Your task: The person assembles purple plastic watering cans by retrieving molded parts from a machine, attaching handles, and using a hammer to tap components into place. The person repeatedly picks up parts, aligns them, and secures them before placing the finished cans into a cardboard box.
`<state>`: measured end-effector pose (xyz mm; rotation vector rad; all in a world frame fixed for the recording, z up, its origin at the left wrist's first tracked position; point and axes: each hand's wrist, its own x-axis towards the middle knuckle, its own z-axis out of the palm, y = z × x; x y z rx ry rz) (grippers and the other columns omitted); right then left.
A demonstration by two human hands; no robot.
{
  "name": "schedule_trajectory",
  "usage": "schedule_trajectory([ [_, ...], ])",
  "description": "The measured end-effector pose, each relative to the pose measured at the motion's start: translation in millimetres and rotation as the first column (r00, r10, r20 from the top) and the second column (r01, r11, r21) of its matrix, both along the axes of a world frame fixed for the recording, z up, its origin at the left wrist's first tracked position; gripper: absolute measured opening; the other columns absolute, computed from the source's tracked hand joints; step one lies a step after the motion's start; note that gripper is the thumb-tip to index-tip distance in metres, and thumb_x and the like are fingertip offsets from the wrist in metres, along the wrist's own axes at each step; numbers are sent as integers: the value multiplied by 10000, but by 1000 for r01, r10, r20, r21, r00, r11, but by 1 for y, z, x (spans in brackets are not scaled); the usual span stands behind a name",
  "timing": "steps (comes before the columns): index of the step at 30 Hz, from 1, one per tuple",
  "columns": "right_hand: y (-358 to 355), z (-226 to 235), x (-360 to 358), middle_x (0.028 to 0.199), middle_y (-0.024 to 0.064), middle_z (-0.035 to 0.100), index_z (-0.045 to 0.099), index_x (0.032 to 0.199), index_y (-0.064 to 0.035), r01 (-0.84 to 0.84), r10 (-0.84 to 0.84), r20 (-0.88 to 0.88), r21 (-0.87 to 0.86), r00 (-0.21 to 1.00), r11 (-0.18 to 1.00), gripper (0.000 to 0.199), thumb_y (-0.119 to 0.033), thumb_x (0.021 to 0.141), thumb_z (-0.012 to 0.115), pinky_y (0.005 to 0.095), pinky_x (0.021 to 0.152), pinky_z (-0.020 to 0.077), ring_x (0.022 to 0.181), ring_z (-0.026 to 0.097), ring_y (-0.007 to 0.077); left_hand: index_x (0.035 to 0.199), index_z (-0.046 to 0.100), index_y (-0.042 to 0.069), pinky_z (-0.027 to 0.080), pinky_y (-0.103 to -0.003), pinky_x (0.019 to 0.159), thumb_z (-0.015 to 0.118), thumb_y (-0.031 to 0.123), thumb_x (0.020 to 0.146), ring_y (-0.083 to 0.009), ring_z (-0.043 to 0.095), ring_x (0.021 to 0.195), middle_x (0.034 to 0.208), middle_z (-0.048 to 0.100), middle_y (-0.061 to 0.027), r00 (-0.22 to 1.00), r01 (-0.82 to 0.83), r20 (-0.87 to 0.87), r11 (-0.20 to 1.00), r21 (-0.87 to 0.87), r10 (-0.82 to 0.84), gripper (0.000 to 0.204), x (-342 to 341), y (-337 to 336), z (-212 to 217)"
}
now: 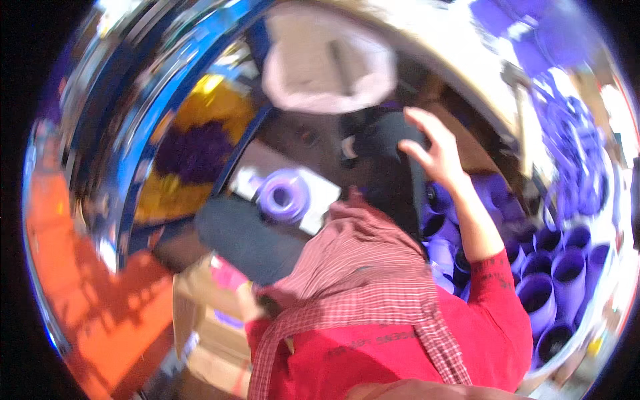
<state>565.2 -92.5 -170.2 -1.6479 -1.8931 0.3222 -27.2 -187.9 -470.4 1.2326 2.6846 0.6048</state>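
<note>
My right hand [433, 148] is raised beside my right knee, thumb and fingers apart, with nothing seen in it. Low on the left, my left hand [230, 275] is down past my left thigh, close to an open cardboard box [220, 350]. It looks pinkish-red and blurred, so I cannot make out its fingers or anything in them. Between my legs, a round purple piece with a dark central hole [283, 195] rests on a white surface [323, 197], apart from both hands.
A bin with a pale liner [330, 100] stands ahead. Many purple tubes [535, 300] fill a container on the right, with purple strips [567, 147] beyond. A blue-framed rack [143, 143] and yellow bag-like material [193, 153] are left, above an orange surface [100, 300].
</note>
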Motion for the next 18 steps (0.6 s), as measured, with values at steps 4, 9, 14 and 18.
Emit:
schedule_trajectory([
  [4,18,67,138,1245,203,617,610,1252,-37,314,-584,346,590,734,744,459,-178,835,742,417,1001,463,1132,598,340,1354,492,28,456,-412,973,575,301,953,-292,597,1119,1229,589,-173,884,41,467,995,-93,8,492,-29,17,38],
  [9,45,55,277,1240,257,614,557,1299,-39,727,-724,480,226,496,649,555,-263,818,720,475,1008,450,1163,585,402,1547,270,26,374,-370,1083,637,172,903,-253,512,1229,1455,449,-154,702,44,667,950,310,-250,755,-22,16,126],
  [14,42,44,220,983,127,688,642,1164,-34,422,-339,-651,-31,679,906,389,-272,863,705,290,696,522,831,653,171,1512,341,11,383,-374,1082,746,314,799,-269,512,1239,1436,462,-150,715,41,496,738,673,-492,875,15,19,275],
  [18,35,28,47,750,10,606,686,983,-27,32,-235,-652,-307,721,951,341,-352,884,665,232,540,428,592,515,84,1464,442,80,263,-506,1164,828,487,622,-398,358,1391,1476,408,-226,629,777,-205,592,215,-750,1011,121,74,314],
])
